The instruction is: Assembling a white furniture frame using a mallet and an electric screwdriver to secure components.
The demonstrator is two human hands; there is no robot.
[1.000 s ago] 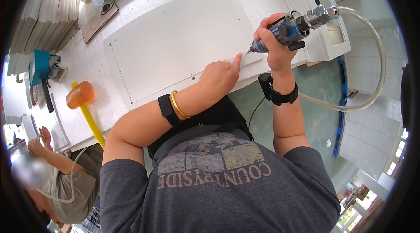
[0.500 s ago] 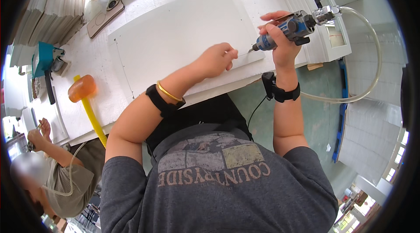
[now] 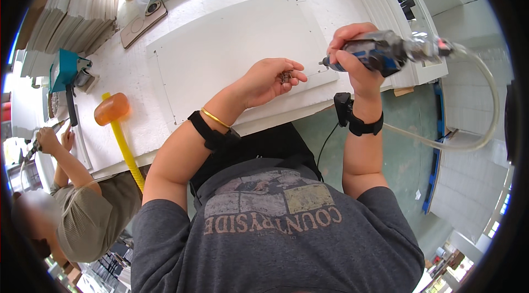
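Right hand: the right hand [image 3: 355, 53] is wrapped tight around a blue-and-grey pneumatic screwdriver [image 3: 386, 53], held level above the near edge of the counter, its bit tip aimed toward the left hand.
Air line: a clear flexible hose [image 3: 485, 122] is seen running from the back end of the screwdriver, looping down past the right end of the counter.
Left hand: the left hand [image 3: 270, 79] is cupped palm-up, fingers curled, with a few small dark metal screws [image 3: 285, 76] pinched between thumb and fingertips, just above the near edge of the panel.
Panel: a large flat white rectangular panel [image 3: 231, 45] is laid across the middle of the white counter [image 3: 138, 122], reaching to its near edge.
Wrists: a black band and a thin gold bangle [image 3: 215, 118] are worn on the left forearm; a black strap with a small device [image 3: 352, 119] is worn on the right wrist.
Left end of counter: an orange-headed mallet with a yellow handle [image 3: 115, 119] is laid near the near-left corner, with a teal-bodied tool [image 3: 65, 70] beyond it.
Far-left corner: stacked white panels [image 3: 66, 17] are piled there.
Other person: a co-worker in an olive shirt [image 3: 82, 221] is seen beyond the left end of the counter, with hands of their own at a small tool.
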